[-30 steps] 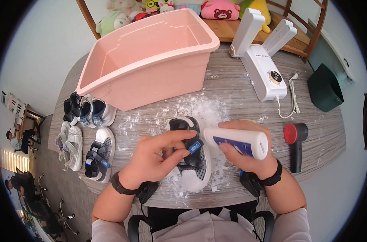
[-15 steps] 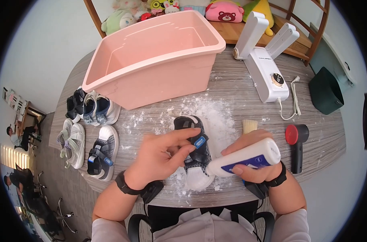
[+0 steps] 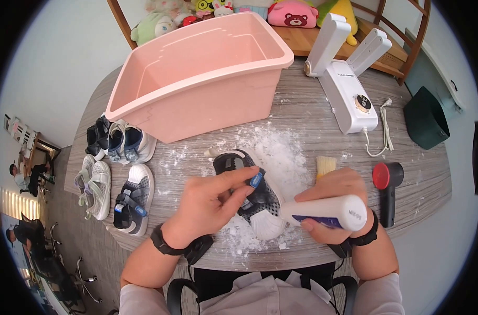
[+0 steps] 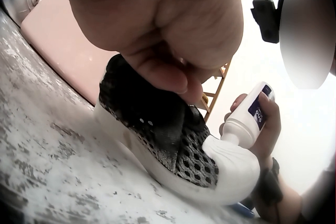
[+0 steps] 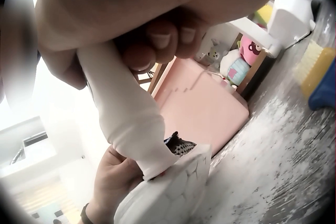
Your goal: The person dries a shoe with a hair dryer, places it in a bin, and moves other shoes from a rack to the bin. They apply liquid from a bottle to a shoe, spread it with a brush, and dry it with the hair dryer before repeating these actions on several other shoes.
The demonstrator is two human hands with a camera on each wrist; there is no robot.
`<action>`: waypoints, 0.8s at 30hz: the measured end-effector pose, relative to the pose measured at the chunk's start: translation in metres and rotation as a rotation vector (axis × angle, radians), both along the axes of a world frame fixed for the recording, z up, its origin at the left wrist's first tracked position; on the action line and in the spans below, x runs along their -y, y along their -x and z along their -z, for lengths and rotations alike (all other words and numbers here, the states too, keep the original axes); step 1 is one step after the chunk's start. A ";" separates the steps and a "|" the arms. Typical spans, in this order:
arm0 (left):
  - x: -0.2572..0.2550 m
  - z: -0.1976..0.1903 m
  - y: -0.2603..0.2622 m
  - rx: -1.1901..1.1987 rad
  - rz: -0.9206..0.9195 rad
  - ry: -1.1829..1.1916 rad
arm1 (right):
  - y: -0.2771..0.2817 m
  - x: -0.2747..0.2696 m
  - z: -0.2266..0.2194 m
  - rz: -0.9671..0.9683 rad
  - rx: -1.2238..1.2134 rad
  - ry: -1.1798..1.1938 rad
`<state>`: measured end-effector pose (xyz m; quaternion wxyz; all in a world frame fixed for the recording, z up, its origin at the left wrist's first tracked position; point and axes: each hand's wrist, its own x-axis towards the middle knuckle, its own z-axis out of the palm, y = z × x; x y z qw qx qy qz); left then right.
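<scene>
A dark mesh shoe with a white toe cap point(image 3: 268, 224) stands on the powder-strewn table, its toe turned toward the right front. My left hand point(image 3: 202, 207) pinches the shoe's strap by its blue tag point(image 3: 256, 180) between thumb and forefinger. In my right hand point(image 3: 336, 185) I grip a white squeeze bottle point(image 3: 331, 211) with a dark blue label, tipped over sideways. Its nozzle meets the toe cap's edge, as the right wrist view of the bottle point(image 5: 131, 113) shows. In the left wrist view, the mesh side point(image 4: 197, 166) faces the camera.
Beyond the shoe stands a large pink bin point(image 3: 207, 113). Several other shoes point(image 3: 134, 197) sit at the left. A pale-bristled brush point(image 3: 326, 165) lies behind my right hand. Farther right are a black-and-red handheld device point(image 3: 387, 191), a white appliance point(image 3: 346, 94) with its cord, and a dark green bin point(image 3: 427, 118).
My right hand brought the bottle from the shoe's side forward to its toe. The shoe has swivelled, toe to the right and heel to the left. My left hand keeps its pinch on the strap.
</scene>
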<state>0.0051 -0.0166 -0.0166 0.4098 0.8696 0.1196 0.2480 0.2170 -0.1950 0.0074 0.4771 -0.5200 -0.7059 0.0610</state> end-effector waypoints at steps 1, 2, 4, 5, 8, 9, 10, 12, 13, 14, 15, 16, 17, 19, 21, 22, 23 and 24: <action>-0.001 0.001 0.000 0.005 -0.009 0.007 | -0.001 0.002 0.001 0.011 -0.049 0.018; 0.000 0.003 0.000 0.003 -0.005 0.009 | 0.001 0.001 0.002 0.015 -0.051 0.020; 0.000 0.003 -0.001 0.010 -0.020 0.022 | 0.006 -0.003 0.003 0.046 -0.053 -0.038; 0.000 0.002 -0.001 0.011 -0.018 0.022 | 0.006 -0.002 0.003 0.049 -0.052 -0.039; -0.002 0.000 -0.002 0.035 0.004 -0.074 | 0.003 -0.001 -0.001 0.018 -0.108 0.048; -0.003 0.003 -0.002 0.062 0.009 -0.082 | -0.001 0.001 -0.002 0.045 -0.065 0.044; -0.004 0.006 -0.002 0.085 0.014 -0.088 | -0.005 0.003 -0.003 0.072 -0.027 0.041; -0.007 0.006 0.000 0.077 0.012 -0.062 | -0.010 0.012 -0.012 0.126 0.003 0.039; -0.008 0.005 0.000 0.070 0.010 -0.038 | -0.009 0.018 -0.024 0.219 -0.054 0.108; -0.007 0.005 0.001 0.074 0.013 -0.038 | -0.011 0.024 -0.032 0.315 -0.109 0.175; -0.007 0.005 0.000 0.070 0.013 -0.039 | -0.015 0.030 -0.030 0.342 -0.027 0.111; -0.007 0.004 0.000 0.067 0.013 -0.038 | -0.020 0.039 -0.027 0.346 -0.021 0.109; -0.008 0.003 0.001 0.076 0.015 -0.037 | -0.024 0.050 -0.023 0.406 0.029 0.158; -0.007 0.005 0.001 0.079 0.030 -0.016 | -0.020 0.071 -0.023 0.528 0.069 0.341; -0.007 0.005 0.001 0.088 0.034 -0.022 | -0.024 0.092 -0.013 0.583 0.258 0.405; -0.007 0.005 0.001 0.085 0.032 -0.040 | -0.026 0.099 -0.007 0.628 0.434 0.458; -0.008 0.004 0.001 0.090 0.032 -0.035 | -0.025 0.104 -0.003 0.656 0.469 0.450; -0.008 0.003 0.001 0.086 0.034 -0.058 | -0.027 0.106 -0.002 0.656 0.474 0.452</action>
